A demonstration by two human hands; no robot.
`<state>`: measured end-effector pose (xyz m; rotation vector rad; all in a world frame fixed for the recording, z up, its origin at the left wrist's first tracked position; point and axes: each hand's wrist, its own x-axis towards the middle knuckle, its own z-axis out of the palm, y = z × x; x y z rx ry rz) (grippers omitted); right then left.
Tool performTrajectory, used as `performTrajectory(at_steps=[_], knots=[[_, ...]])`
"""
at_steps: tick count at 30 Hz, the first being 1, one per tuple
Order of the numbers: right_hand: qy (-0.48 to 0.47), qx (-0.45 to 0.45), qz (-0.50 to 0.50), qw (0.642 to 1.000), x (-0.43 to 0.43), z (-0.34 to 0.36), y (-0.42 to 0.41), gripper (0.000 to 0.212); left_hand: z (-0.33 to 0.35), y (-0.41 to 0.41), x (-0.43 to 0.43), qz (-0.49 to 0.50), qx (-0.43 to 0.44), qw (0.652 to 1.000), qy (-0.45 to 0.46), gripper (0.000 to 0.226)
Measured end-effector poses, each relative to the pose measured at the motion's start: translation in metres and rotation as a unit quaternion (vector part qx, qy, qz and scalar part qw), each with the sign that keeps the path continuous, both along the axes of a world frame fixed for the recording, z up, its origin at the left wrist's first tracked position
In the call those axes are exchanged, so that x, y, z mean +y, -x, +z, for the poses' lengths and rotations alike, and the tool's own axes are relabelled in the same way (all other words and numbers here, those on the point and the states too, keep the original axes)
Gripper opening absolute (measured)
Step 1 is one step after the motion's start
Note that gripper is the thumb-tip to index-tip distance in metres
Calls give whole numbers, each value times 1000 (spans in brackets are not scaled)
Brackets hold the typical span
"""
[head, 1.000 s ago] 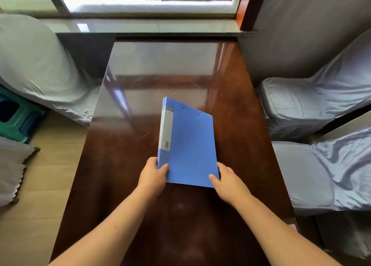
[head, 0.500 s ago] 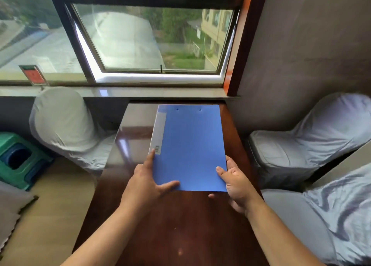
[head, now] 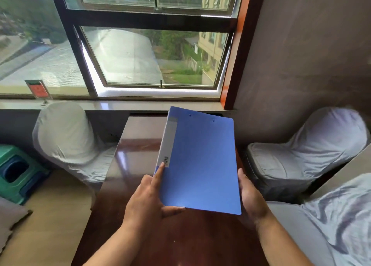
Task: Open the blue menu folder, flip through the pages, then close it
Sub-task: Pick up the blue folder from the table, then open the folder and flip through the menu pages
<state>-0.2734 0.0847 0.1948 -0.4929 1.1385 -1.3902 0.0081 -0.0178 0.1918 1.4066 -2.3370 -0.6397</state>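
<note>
The blue menu folder [head: 197, 161] is now off the desk [head: 128, 155] and held up in the air in front of the person, tilted so its front cover faces the camera; a second ago it lay flat on the wood with only its near corners pinched. Since half a second ago it has also turned a little, so that the grey spine label [head: 168, 143] on its left edge shows more plainly.

The left hand [head: 148, 199] grips the folder's near-left corner: the thumb lies along the bottom edge and the forefinger runs up the spine, its tip just below the small barcode sticker. The right hand [head: 250, 197] clasps the right edge from behind and the side, fingers mostly hidden by the cover, so its exact grip cannot be made out.

The folder is still closed, both covers together, with two small rivets visible near its far edge. As a judgement, the lift was a preparation only: none of the task proper has begun. With the spine on the left and the free edge under the right hand, the right hand looks best placed to peel the front cover open leftward while the left steadies the spine.
</note>
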Motion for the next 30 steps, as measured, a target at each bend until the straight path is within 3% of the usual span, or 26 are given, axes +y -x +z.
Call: performTrajectory(at_steps=[4, 6, 8, 9, 12, 14, 16, 18, 20, 23, 28, 30], knots=[[31, -65, 8, 997, 2, 5, -1, 63, 4, 6, 4, -8, 5, 1000, 7, 134], [55, -36, 0, 998, -1, 3, 0, 76, 5, 10, 5, -9, 28, 1000, 8, 133], [55, -5, -27, 998, -5, 2, 5, 63, 8, 11, 4, -7, 57, 998, -10, 134], [50, -1, -46, 998, -7, 2, 10, 54, 7, 9, 2, 6, 69, 997, -20, 125], [24, 14, -70, 997, -7, 1, 19, 36, 8, 9, -2, 99, 80, 992, -20, 68], [14, 15, -87, 996, -5, -1, 23, 31, 7, 12, -4, 192, 169, 963, -81, 61], [17, 12, -95, 995, -4, 1, 27, 29, 2, 13, -8, 258, 262, 914, -173, 56], [27, 14, -95, 995, -4, 8, 30, 27, -2, 11, -11, 263, 332, 875, -233, 51], [33, 12, -89, 995, -5, 16, 30, 25, -3, 6, -11, 252, 365, 861, -247, 53], [33, 5, -92, 995, -5, 21, 29, 25, -5, -1, -10, 248, 347, 871, -245, 67], [29, -28, -121, 992, -7, 18, 30, 26, 2, 1, -7, 233, 327, 871, -282, 70], [32, -35, -130, 990, -7, 18, 29, 30, 2, 0, -3, 219, 272, 905, -244, 69]])
